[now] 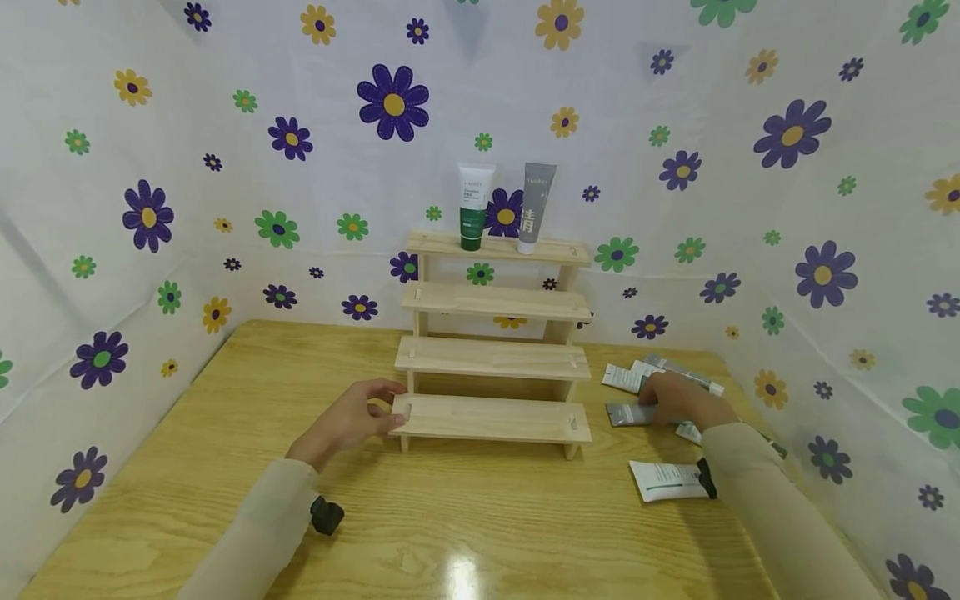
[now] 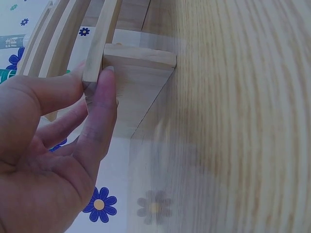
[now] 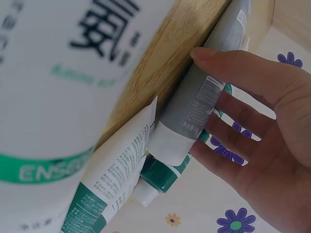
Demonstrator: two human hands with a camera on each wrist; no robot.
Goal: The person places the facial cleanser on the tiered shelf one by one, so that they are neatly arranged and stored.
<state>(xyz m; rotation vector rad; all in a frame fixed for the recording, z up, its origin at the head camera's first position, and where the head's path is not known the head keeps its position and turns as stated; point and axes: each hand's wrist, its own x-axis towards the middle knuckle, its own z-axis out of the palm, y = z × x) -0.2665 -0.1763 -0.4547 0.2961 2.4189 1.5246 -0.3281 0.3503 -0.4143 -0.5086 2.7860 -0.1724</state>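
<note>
A stepped wooden display rack stands on the table. My left hand pinches the left end of its lowest shelf, thumb and fingers on either side of the board. On the right, my right hand grips a grey squeeze tube with a white cap, its thumb on one face and fingers along the other side. That grey tube lies among several other tubes. A white and green tube is close beside it. On the top shelf, a white and green tube and a grey tube stand on their caps.
Nearer the front on the right lies a white tube with a black cap. More tubes lie behind the right hand. Flower-patterned sheets rise behind the wooden table and at both sides.
</note>
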